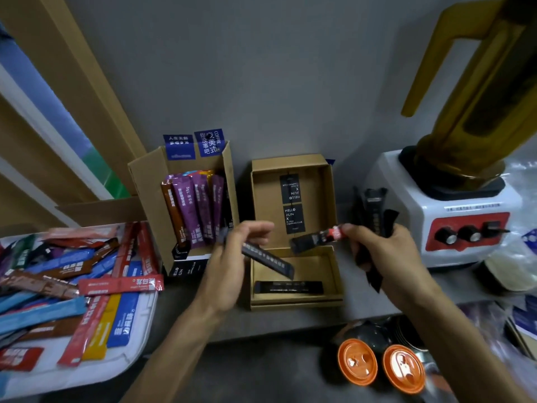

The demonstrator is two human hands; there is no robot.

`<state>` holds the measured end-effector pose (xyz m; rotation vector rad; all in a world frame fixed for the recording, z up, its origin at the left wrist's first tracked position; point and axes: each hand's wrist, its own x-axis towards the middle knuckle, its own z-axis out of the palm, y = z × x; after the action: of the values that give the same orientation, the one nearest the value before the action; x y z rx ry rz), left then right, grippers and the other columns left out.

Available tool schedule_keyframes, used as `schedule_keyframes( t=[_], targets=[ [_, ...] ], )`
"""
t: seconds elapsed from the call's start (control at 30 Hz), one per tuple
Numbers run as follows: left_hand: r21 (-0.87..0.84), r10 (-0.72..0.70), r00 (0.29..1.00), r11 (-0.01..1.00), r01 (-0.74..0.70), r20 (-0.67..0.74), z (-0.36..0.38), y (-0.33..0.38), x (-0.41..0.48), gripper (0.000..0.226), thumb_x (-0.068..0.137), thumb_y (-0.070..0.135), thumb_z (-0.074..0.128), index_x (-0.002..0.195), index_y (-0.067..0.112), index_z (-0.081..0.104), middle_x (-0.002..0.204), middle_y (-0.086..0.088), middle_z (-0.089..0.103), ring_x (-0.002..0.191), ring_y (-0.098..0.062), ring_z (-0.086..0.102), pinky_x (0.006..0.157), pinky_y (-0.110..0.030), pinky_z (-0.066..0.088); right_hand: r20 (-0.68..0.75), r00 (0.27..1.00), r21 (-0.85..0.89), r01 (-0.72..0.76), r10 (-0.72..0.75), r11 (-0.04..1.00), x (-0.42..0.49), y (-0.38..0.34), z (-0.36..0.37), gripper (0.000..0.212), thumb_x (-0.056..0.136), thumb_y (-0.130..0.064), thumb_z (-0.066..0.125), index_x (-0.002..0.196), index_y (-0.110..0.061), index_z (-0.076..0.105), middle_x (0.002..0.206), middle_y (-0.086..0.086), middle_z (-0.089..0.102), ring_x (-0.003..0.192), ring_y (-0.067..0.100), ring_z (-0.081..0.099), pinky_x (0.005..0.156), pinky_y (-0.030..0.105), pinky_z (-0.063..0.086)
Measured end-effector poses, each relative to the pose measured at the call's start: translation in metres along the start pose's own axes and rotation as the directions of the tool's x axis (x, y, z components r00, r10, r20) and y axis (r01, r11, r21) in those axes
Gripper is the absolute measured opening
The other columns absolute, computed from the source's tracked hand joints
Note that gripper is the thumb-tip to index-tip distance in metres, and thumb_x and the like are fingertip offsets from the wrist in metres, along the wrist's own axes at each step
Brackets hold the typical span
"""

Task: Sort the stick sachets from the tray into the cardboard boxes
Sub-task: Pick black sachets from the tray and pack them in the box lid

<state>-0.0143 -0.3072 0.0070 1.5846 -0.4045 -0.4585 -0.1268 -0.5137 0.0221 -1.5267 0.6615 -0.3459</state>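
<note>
1. Sachets [122, 286] fill the tray [136, 356] at 8 o'clock.
2. Left hand [229, 266] pinches a black sachet [270, 260] over the flat box [296, 303] at centre, likely to lay it beside the one there.
3. Right hand [386, 254], 3 o'clock, clamps a black bundle [373, 213], probably queued for that box.

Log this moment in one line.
left hand holds black sachet over flat box | right hand grips sachet bundle, pinches red-tipped sachet | another sachet inside

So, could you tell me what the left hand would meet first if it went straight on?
Likely the flat cardboard box's raised lid, near its black labels, though depth is unclear.
</note>
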Motion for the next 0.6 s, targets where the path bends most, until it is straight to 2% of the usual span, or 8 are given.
schedule_keyframes(
  t=[0.03,0.1,0.17,0.27,0.33,0.47,0.53,0.6],
  targets=[
    [0.063,0.025,0.999,0.998,-0.023,-0.027,-0.001,-0.001,0.001,0.045,0.094,0.045,0.031,0.089,0.030,0.073,0.098,0.005,0.068,0.097,-0.009,0.063,0.087,-0.024,0.048,-0.021,1.000,0.016,-0.010,0.010,1.000,-0.002,0.004,-0.009,0.022,0.091,-0.023,0.068,0.075,-0.008,0.063,0.056,0.000,0.055,0.047,0.010,0.049,0.040,0.018,0.038],
    [0.167,0.039,0.999,0.985,-0.036,-0.012,0.000,-0.001,0.001,0.043,0.098,0.046,0.031,0.082,0.028,0.066,0.079,0.000,0.058,0.076,-0.018,0.057,0.069,-0.024,0.047,-0.056,0.998,0.041,-0.038,0.040,0.998,-0.006,0.012,-0.023,0.023,0.092,-0.022,0.067,0.076,-0.006,0.061,0.058,0.003,0.053,0.046,0.011,0.048,0.039,0.018,0.037],
    [0.225,0.022,0.999,0.974,-0.032,0.048,0.004,-0.001,0.000,0.035,0.104,0.042,0.038,0.085,0.028,0.064,0.066,0.000,0.048,0.060,-0.019,0.048,0.055,-0.024,0.042,-0.083,0.994,0.055,-0.066,0.071,0.996,-0.010,0.021,-0.033,0.024,0.092,-0.022,0.067,0.078,-0.004,0.060,0.058,0.006,0.051,0.045,0.011,0.045,0.038,0.019,0.035],
    [0.446,0.062,0.995,0.890,-0.092,0.082,0.007,-0.005,0.000,0.011,0.096,0.031,0.059,0.089,0.029,0.067,0.077,0.010,0.066,0.066,-0.004,0.062,0.064,-0.026,0.051,-0.092,0.990,0.088,-0.102,0.110,0.991,-0.015,0.031,-0.044,0.025,0.091,-0.025,0.067,0.076,-0.006,0.060,0.058,0.005,0.048,0.045,0.013,0.042,0.038,0.021,0.032],
    [0.514,0.045,0.997,0.855,-0.070,0.061,0.010,-0.004,0.000,0.008,0.093,0.029,0.065,0.086,0.031,0.068,0.080,0.016,0.068,0.069,-0.002,0.065,0.064,-0.019,0.047,-0.085,0.991,0.115,-0.094,0.104,0.989,-0.018,0.036,-0.049,0.023,0.091,-0.022,0.067,0.075,-0.007,0.059,0.057,0.005,0.049,0.047,0.015,0.043,0.042,0.025,0.032],
    [0.578,0.019,0.999,0.815,-0.040,0.042,0.011,-0.003,0.001,0.008,0.093,0.028,0.066,0.087,0.030,0.070,0.075,0.010,0.069,0.067,-0.001,0.066,0.060,-0.013,0.045,-0.091,0.992,0.149,-0.069,0.084,0.986,-0.022,0.042,-0.057,0.019,0.091,-0.020,0.066,0.077,-0.008,0.061,0.060,0.005,0.052,0.051,0.017,0.044,0.050,0.031,0.033],
    [0.683,0.088,0.993,0.720,-0.122,0.085,0.009,0.004,0.003,0.006,0.093,0.025,0.066,0.088,0.026,0.071,0.073,0.010,0.066,0.067,-0.004,0.063,0.062,-0.013,0.045,-0.105,0.991,0.171,-0.063,0.082,0.983,-0.023,0.044,-0.061,0.019,0.091,-0.020,0.068,0.076,-0.010,0.063,0.059,0.005,0.052,0.052,0.017,0.044,0.049,0.031,0.032],
    [0.823,0.210,0.959,0.497,-0.273,0.191,0.013,0.016,0.008,0.003,0.092,0.025,0.066,0.091,0.023,0.068,0.086,0.012,0.060,0.077,-0.003,0.057,0.070,-0.016,0.043,-0.119,0.990,0.184,-0.048,0.071,0.982,-0.023,0.045,-0.063,0.020,0.090,-0.019,0.068,0.073,-0.011,0.063,0.058,0.005,0.051,0.051,0.016,0.043,0.047,0.028,0.034]
  ],
)
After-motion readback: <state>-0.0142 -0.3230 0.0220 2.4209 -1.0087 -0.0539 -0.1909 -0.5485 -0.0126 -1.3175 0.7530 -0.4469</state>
